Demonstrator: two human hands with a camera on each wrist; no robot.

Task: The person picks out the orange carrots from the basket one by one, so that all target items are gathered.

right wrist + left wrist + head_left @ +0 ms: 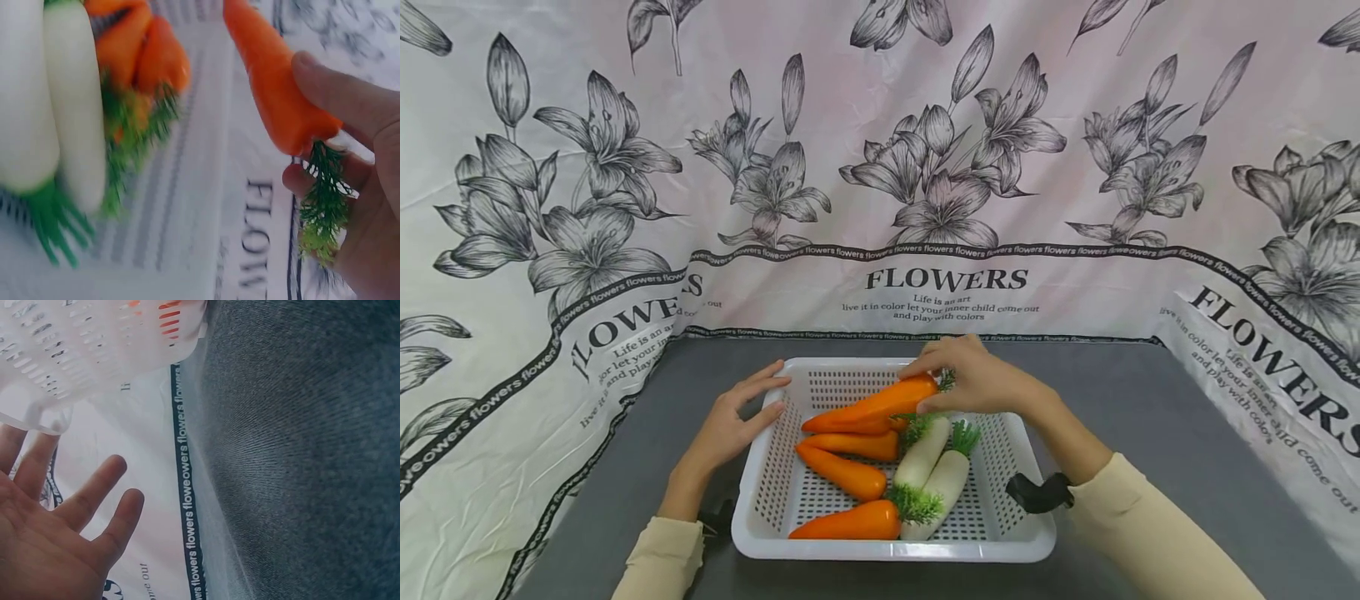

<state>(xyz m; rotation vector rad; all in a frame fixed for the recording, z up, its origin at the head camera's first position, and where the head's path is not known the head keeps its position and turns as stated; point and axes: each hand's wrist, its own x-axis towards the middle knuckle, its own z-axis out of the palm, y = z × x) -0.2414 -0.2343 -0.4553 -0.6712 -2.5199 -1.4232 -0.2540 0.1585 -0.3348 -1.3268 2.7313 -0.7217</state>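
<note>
My right hand (977, 379) pinches an orange carrot (868, 408) at its thick, leafy end, above the far side of a white plastic basket (891, 550). In the right wrist view this carrot (275, 87) is held between thumb and fingers, its green top hanging by the palm. My left hand (730, 425) touches the basket's left rim with fingers spread and fairly straight. Inside the basket lie 3 more carrots, one near the front (850, 521), and two white radishes, one with a green top (947, 483).
The basket stands on a dark grey tabletop (1112, 392). A white flower-printed cloth (947, 292) hangs behind and along both sides. Dark straps circle both wrists, and the right one carries a black piece (1037, 493) near the basket's right rim.
</note>
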